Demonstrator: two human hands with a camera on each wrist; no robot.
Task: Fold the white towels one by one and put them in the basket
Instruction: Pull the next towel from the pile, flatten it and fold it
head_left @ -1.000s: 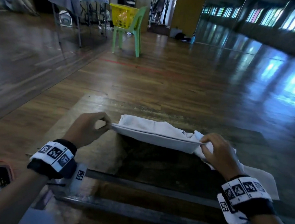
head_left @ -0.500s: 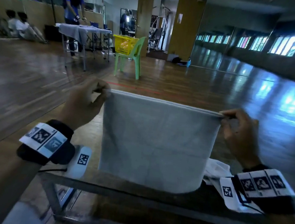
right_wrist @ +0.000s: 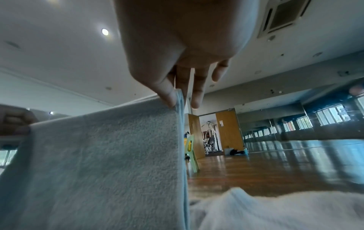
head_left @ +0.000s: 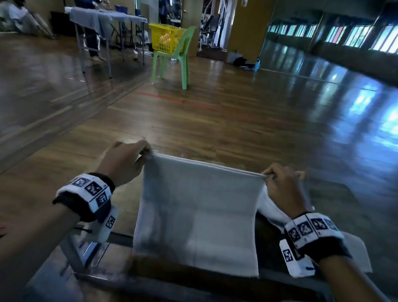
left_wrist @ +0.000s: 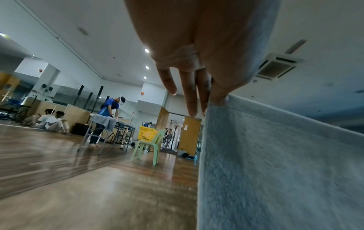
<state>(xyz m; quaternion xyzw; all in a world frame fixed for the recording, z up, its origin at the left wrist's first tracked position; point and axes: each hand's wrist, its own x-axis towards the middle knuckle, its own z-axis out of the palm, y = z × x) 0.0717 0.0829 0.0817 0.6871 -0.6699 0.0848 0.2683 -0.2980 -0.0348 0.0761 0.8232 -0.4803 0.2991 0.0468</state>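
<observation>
Both hands hold one white towel up by its top corners, above the worktop.

Left hand [head_left: 122, 162] pinches the left corner and right hand [head_left: 282, 186] pinches the right corner of the towel [head_left: 199, 213], thumb against fingers, so the top edge runs taut between them and the cloth hangs with its lower edge near the worktop [head_left: 229, 288]. To fold it well, I judge the corners should stay level and the edge tight while the towel is lowered flat, then brought edge to edge. More white towels [right_wrist: 275, 208] lie heaped just beside the right wrist. The basket for this task I cannot make out; a yellow basket [head_left: 165, 38] stands on a green chair [head_left: 175, 57] well apart across the floor, its contents unclear.
</observation>
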